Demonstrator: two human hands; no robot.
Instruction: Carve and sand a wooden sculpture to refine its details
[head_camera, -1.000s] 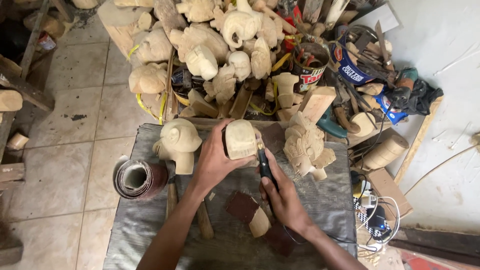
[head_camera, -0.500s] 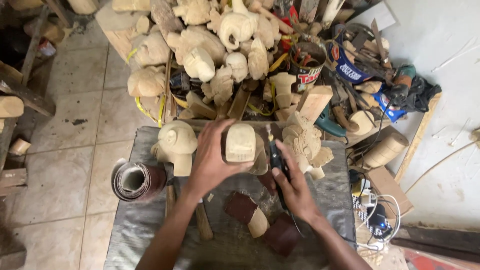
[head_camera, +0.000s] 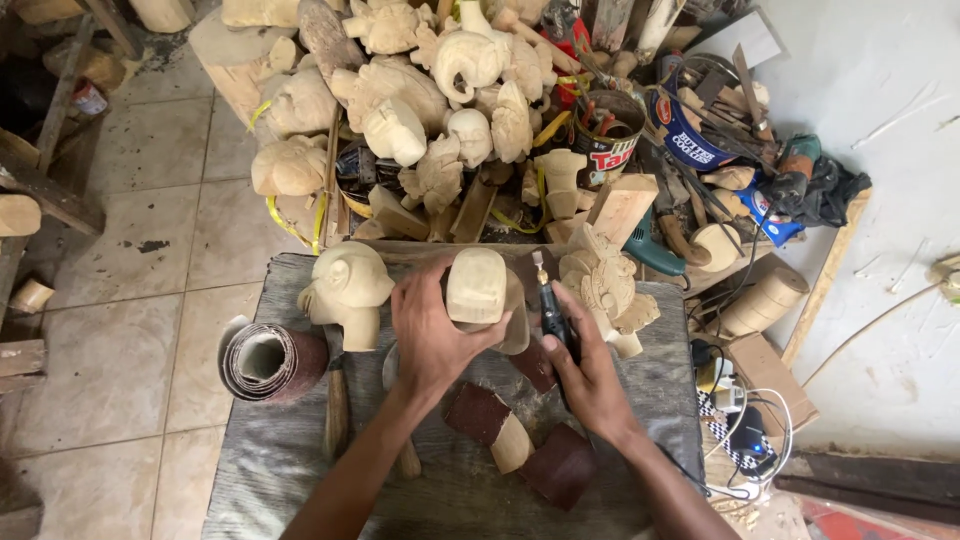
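the left hand (head_camera: 432, 335) is closed around a pale, rounded wooden carving (head_camera: 476, 286), holding it upright over the far middle of the grey cloth-covered surface (head_camera: 270, 470). the right hand (head_camera: 590, 370) grips a slim black rotary tool (head_camera: 551, 312) like a pen, its tip pointing far, just right of the carving and not clearly touching it. a black cord (head_camera: 690, 465) trails off near the right wrist.

just left of the left hand stands a carved wooden head (head_camera: 345, 290) on the surface, and further left lies a roll of reddish-brown sandpaper (head_camera: 272, 362). a wooden-handled chisel (head_camera: 337, 405) lies between the roll and the left forearm. near the wrists sit small wood blocks wrapped in dark sandpaper (head_camera: 492, 425). right of the rotary tool rests a flat carved mask (head_camera: 605, 288).

beyond the surface, on the far side, a heap of unfinished wooden carvings (head_camera: 420, 90) is piled with offcuts, a tin of tools (head_camera: 610, 135) and a teal power drill (head_camera: 650, 250). tiled floor (head_camera: 130, 290) lies to the left.
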